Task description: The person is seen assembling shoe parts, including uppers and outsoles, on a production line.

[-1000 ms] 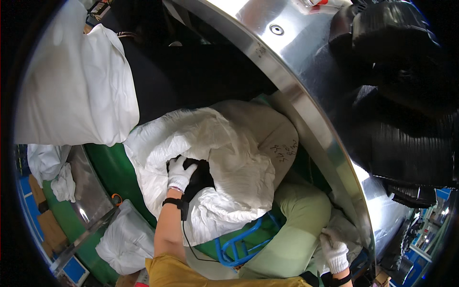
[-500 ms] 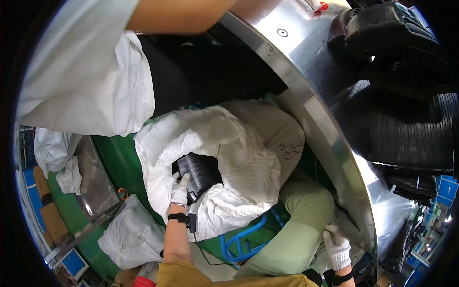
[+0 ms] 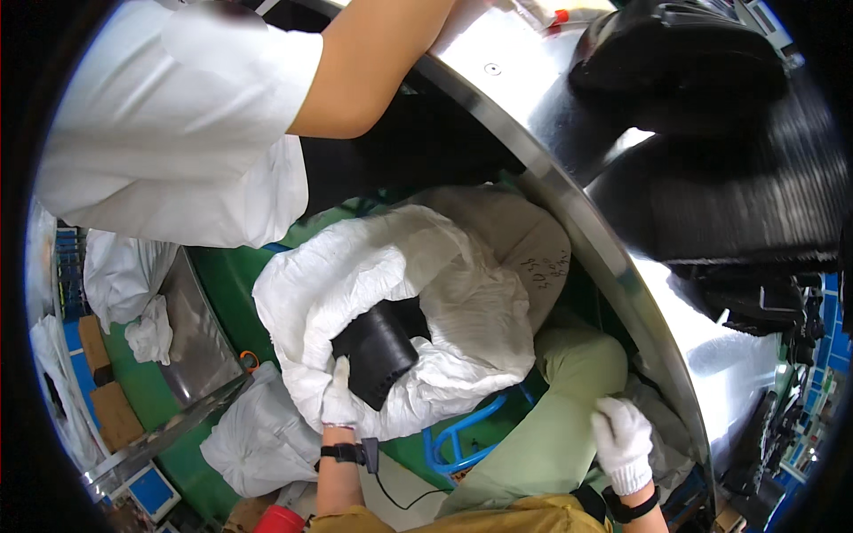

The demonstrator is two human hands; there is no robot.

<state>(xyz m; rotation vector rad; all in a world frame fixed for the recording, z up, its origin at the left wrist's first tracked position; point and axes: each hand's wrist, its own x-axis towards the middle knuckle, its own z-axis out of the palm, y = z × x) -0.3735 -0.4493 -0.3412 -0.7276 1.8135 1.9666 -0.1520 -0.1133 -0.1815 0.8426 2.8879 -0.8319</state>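
My left hand [image 3: 340, 397], in a white glove, grips the lower left edge of a smooth black curved plastic piece [image 3: 378, 346]. That piece sits tilted in the mouth of a large white sack [image 3: 475, 311], partly out of it; the fingers behind it are hidden. Beside my green-trousered knee [image 3: 582, 369], my right hand [image 3: 624, 444], gloved in white too, is closed with its fingers curled and nothing visible in them. Dark straps circle both wrists.
A curved metal table [image 3: 657, 302] on the right bears stacks of ribbed black pieces [image 3: 755, 191]. A person in a white shirt [image 3: 178, 133] stands at the upper left. A tied white bag [image 3: 258, 435], a blue metal frame [image 3: 458, 440] and another full sack [image 3: 533, 240] are close by.
The black piece has risen and turned in the sack's mouth, now showing a smooth face instead of a ribbed stack. My left hand shifted along its edge. The other person's arm moved.
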